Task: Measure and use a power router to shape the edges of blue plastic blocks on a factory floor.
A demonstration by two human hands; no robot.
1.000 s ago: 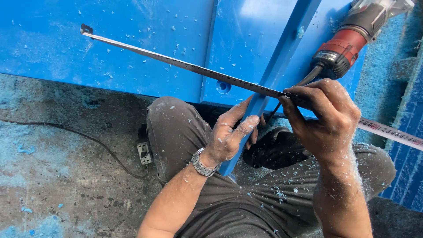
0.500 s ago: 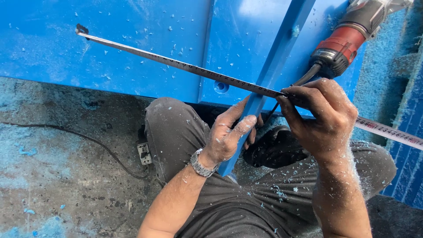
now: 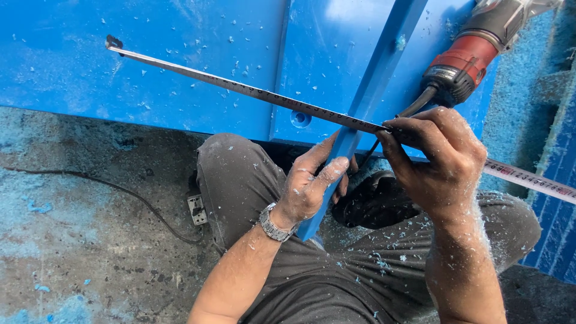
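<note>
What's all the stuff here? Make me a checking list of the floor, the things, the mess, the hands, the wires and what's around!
Surface: rough grey floor, stained blue.
Job's things: metal tape measure stretched across blue panel; blue strip crossing under it.
Clutter: pale blue shavings on panel, dark trousers and arms.
Grippers: left hand grips the blue strip; right hand pinches the tape measure where it crosses the strip.
Cables: thin black cable along the floor.
Surroundings: red and grey power tool lying on the panel; small grey plug beside the knee.

Your dust-speckled left hand (image 3: 312,186) is gripping with curled fingers; your right hand (image 3: 441,162) is pinching, fingertips closed, wrist bent.
</note>
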